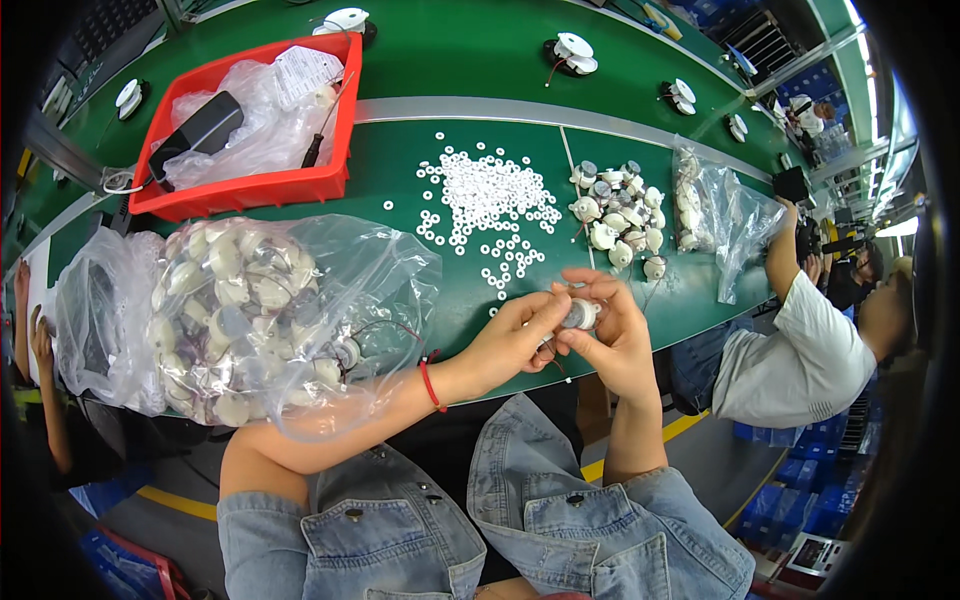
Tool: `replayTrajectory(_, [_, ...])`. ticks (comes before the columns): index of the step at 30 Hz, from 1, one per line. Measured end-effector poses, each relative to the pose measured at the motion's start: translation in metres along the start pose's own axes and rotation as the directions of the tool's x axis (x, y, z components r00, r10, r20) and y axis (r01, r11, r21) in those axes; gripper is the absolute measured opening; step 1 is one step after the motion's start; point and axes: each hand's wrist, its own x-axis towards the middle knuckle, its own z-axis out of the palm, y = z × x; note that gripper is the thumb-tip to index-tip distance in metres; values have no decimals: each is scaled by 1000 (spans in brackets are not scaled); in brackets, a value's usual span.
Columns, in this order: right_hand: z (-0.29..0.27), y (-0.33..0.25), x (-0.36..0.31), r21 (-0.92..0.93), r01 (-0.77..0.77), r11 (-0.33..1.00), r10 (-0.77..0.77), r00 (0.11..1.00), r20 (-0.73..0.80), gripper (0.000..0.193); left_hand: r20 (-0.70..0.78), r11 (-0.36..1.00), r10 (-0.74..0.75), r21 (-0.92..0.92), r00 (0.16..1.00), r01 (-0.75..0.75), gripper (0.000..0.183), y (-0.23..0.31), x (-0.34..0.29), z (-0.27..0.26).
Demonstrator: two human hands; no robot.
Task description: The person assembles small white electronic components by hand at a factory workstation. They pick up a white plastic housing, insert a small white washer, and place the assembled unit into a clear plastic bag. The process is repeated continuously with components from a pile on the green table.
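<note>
In front of my chest, over the table's near edge, a small motor (580, 314) with a grey metal can and a whitish housing sits between my hands. My right hand (618, 325) is curled around it with thumb and fingers. From the other side, my left hand (522, 335) pinches at the same motor; its fingertips overlap it, and whether they also hold a washer is hidden. A thin lead with a small connector hangs below. Beyond my hands, many white ring washers (490, 190) lie spread, and a cluster of similar motors (622, 215) stands to their right.
A large clear bag of motors (235, 290) lies under my left forearm. Behind it stands a red bin (250, 190) with plastic bags, a black device and a screwdriver. Another clear bag (730, 215) lies at right, near a co-worker (800, 350). White spools sit on the green conveyor (450, 60).
</note>
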Motion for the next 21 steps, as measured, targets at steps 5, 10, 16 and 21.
replayTrajectory(5, [4,-25,2,-691,227,687,-217,971,103,37,-52,880,267,420,962,-221,26,-14,5,-5])
replayTrajectory(10, [10,-31,-11,-800,231,553,-210,968,134,33,-87,705,379,672,921,-226,32,-12,0,-3])
replayTrajectory(16, [-4,2,-5,-65,-61,996,46,974,-221,26,27,725,324,634,946,-267,45,-10,-2,4])
replayTrajectory(21, [-2,13,10,56,-155,986,162,975,-155,21,-15,773,303,589,953,-236,38,-22,5,-5])
